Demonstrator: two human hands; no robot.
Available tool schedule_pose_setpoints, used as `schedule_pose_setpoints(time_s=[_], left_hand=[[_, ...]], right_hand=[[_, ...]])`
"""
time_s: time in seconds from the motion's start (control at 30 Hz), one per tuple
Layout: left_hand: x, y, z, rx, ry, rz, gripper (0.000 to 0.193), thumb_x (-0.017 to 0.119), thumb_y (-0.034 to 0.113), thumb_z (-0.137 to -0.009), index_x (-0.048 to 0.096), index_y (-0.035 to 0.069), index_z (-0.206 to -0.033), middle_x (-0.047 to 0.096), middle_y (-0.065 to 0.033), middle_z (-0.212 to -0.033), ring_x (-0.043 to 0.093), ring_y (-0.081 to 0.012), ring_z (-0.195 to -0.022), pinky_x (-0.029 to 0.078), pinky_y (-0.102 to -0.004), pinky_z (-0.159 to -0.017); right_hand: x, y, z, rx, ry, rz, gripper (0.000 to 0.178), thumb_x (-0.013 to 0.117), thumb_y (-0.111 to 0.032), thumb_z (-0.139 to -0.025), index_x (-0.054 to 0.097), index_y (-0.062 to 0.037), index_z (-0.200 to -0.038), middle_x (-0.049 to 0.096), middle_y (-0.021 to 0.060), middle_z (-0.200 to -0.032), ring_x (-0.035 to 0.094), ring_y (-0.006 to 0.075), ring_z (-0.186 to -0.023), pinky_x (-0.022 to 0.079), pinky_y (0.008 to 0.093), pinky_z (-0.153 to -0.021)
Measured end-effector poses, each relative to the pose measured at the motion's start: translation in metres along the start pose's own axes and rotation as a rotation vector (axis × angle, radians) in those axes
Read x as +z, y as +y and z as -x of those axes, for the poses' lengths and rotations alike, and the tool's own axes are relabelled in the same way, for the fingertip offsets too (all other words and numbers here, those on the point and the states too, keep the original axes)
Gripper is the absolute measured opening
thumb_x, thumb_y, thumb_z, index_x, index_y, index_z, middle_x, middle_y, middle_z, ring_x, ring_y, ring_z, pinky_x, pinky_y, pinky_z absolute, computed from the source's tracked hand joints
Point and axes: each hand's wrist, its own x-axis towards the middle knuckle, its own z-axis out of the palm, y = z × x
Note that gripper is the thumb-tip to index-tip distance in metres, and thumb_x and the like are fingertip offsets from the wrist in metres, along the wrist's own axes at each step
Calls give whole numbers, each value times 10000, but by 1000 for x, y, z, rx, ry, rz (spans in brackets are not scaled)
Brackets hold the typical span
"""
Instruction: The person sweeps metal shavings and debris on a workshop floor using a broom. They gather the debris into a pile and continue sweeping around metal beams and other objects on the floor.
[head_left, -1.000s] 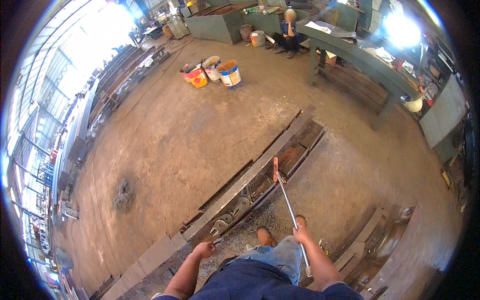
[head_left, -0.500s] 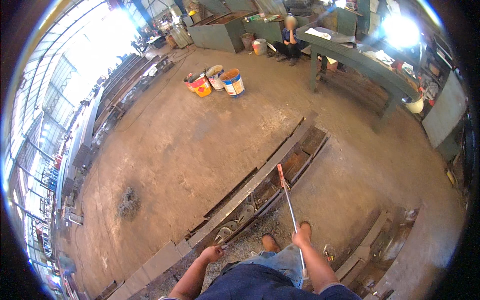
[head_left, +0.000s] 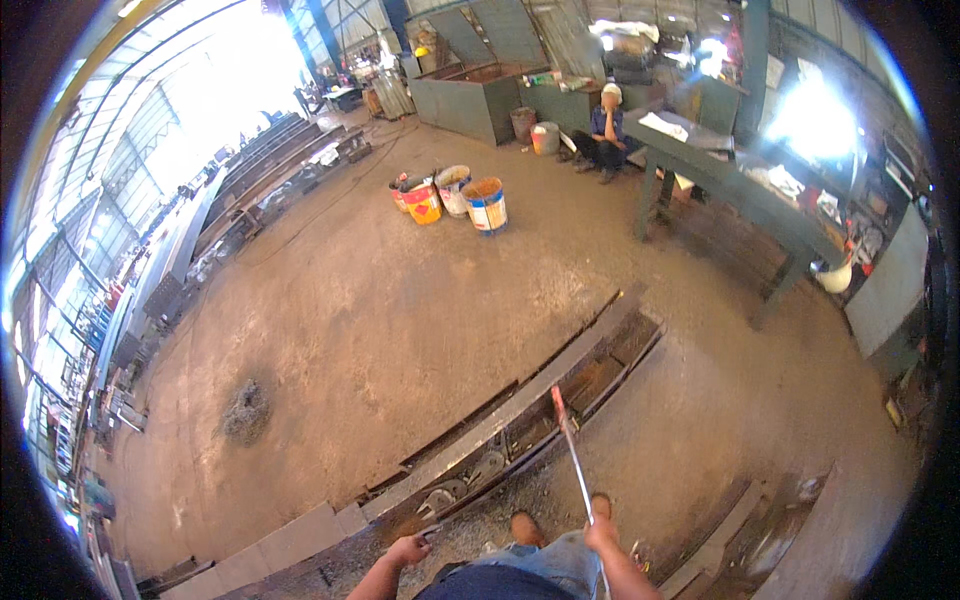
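My right hand (head_left: 602,535) is closed round a long pale metal rod with a red head (head_left: 558,400); its exact kind I cannot tell. The head hangs over a long steel channel (head_left: 590,375) on the floor; whether it touches is unclear. Low and left of my boots, my left hand (head_left: 408,550) is closed, with a small dark thing at its fingertips that I cannot make out. Round metal parts (head_left: 440,497) lie in the channel near that hand. Gritty scraps cover the ground between the channel and my boots (head_left: 527,528).
Several paint buckets (head_left: 487,207) stand ahead on the concrete floor. A dark pile of shavings (head_left: 247,410) lies to the left. Beyond, a person (head_left: 603,130) sits beside a green steel workbench (head_left: 735,195). More steel sections (head_left: 715,540) lie at my right.
My view has tilted up, so the floor, buckets and both hands appear lower. The rod remains in my right hand, its red head still over the channel.
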Motion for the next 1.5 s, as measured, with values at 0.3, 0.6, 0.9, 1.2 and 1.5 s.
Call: schedule_pose_setpoints(time_s=[0.3, 0.6, 0.9, 1.2, 1.5], left_hand=[[4, 16, -45, 107, -127, -184, 430, 586, 462, -895, 701, 98, -1092, 714, -174, -1098, 660, -374, -1049, 516, -465, -919], [-2, 3, -27, 130, 89, 68, 409, 599, 441, -897, 707, 100, -1098, 715, -180, -1083, 663, -382, -1032, 522, -464, -892], [14, -47, -30, -69, -167, -124, 424, 564, 433, -861, 719, 101, -1076, 722, -186, -1067, 668, -383, -1031, 525, -457, -910], [-16, 5, -64, 147, 104, -1, 382, 595, 410, -882, 723, 91, -1051, 723, -185, -1047, 677, -379, -1007, 532, -463, -885], [-3, 18, -51, 110, -11, -36, 380, 597, 410, -884, 717, 109, -1082, 722, -171, -1081, 667, -371, -1037, 520, -468, -913]], right_hand=[[-4, -5, -64, 57, 93, 27, 454, 554, -237, -911, 554, -208, -1364, 693, 213, -1038, 667, 418, -989, 533, 534, -853], [-10, -1, 19, -15, -5, 107, 650, 559, -285, -942, 323, -273, -1548, 704, 238, -977, 683, 448, -883, 548, 534, -779], [-23, 0, 15, 85, -62, 213, 650, 545, -310, -960, 301, -265, -1560, 708, 237, -945, 695, 426, -864, 547, 537, -786], [-15, -50, -6, 118, 6, 104, 641, 526, -311, -971, 290, -255, -1564, 692, 272, -984, 684, 444, -891, 546, 529, -803], [-45, -6, 55, 134, -15, 96, 619, 525, -305, -964, 327, -248, -1548, 689, 265, -1040, 678, 447, -929, 531, 537, -841]])
